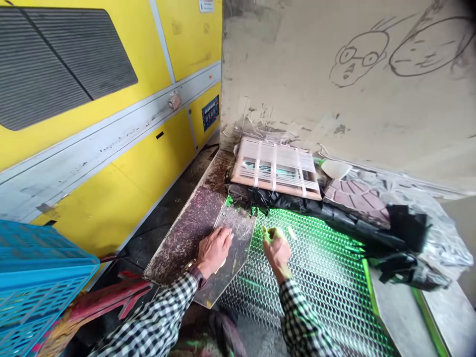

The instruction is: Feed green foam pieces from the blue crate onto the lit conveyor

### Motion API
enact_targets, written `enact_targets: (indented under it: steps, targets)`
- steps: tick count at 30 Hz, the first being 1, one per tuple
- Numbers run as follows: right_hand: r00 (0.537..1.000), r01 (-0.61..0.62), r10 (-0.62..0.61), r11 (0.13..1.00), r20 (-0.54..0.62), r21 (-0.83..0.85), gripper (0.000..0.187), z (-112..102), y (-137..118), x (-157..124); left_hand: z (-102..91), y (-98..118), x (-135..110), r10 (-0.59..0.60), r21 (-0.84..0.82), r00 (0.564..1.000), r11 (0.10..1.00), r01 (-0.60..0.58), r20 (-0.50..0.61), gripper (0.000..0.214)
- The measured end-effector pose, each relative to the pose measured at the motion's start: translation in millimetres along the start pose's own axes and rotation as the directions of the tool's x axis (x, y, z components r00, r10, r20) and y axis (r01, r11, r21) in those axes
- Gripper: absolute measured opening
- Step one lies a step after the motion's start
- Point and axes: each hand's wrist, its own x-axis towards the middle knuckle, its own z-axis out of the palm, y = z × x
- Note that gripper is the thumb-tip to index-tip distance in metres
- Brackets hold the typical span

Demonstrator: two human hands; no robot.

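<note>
My left hand (214, 249) lies palm down on a dark, scuffed board (238, 233), its fingers stretched out. Small pale bits show at its edge, too hidden to name. Over the metal mesh belt (316, 277), which is lit green, my right hand (277, 250) is closed in a pinch. What the pinch holds, if anything, is too small to make out. Just right of those fingers a small pale sliver (291, 232) is on the mesh.
Beyond the belt, a wooden frame with white straps (275, 168) rests on black plastic sheeting (293, 202). Patterned pink pieces (357, 198) lie right of it. A yellow machine (156, 153) stands left, a blue crate (44, 282) nearer me. A beige panel (297, 74) closes the back.
</note>
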Motion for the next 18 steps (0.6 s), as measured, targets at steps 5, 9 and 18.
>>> enact_targets:
  steps: [5,9,18]
  targets:
    - [0.994,-0.109,0.109,0.976,-0.011,-0.186,0.039,-39,49,-17,-21.7,-23,-9,0.061,-0.214,0.994,0.974,-0.079,-0.09,0.036]
    - [0.995,-0.038,0.034,0.998,-0.093,-0.045,0.048,-28,42,-54,-32.2,-38,-23,0.085,-0.189,0.995,0.977,-0.094,-0.053,0.041]
    - [0.925,0.315,-0.312,0.949,0.218,0.023,0.027,42,-71,-100,14.3,-42,-43,0.383,0.277,0.921,0.88,-0.386,0.068,0.087]
